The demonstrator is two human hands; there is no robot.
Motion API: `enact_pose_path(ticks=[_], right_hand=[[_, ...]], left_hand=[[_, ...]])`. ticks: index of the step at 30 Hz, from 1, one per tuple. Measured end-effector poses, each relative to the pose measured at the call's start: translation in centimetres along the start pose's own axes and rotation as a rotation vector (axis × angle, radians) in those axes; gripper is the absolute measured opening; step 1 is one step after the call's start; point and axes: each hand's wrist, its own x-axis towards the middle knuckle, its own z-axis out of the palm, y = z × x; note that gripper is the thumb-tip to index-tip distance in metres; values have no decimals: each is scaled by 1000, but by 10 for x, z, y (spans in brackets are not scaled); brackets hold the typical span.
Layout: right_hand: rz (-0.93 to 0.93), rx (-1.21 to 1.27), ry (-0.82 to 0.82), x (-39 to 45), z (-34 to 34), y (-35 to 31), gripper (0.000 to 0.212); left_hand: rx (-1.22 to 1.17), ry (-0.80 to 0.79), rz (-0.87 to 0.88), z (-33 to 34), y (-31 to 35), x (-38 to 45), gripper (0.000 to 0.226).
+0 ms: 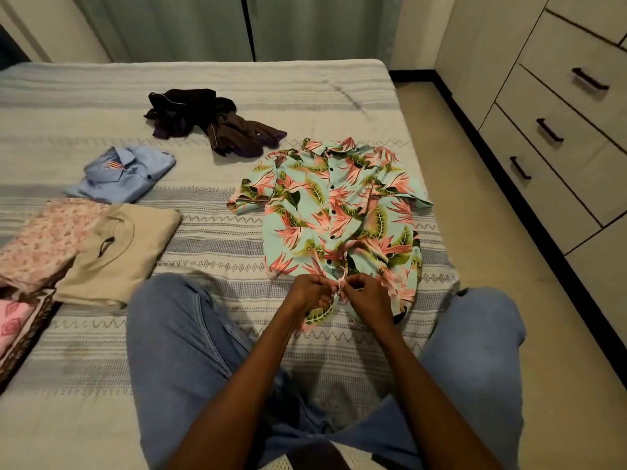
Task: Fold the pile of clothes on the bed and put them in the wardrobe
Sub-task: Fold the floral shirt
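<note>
Floral shirt (339,212) lies flat on bed (217,83), front up. Left hand (310,290) and right hand (364,295) pinch its lower placket, fingers (356,281) curled on cloth. Folded beige top (118,256), blue shirt (125,174) to the left; dark unfolded clothes (217,122) beyond.
</note>
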Motion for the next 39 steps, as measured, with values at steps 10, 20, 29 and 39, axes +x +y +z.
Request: enact_pose_path(ticks=[10, 20, 29, 39], right_hand=[[-67, -44, 45, 1, 4, -1, 18], [-48, -28, 29, 5, 5, -1, 9], [-187, -3, 49, 0, 2, -2, 15], [-283, -175, 93, 1, 4, -1, 12]], left_hand=[[-96, 74, 32, 5, -4, 5, 7], [-181, 123, 45, 7, -6, 8, 3], [-220, 117, 76, 5, -10, 11, 14], [-296, 86, 62, 4, -9, 13, 8]])
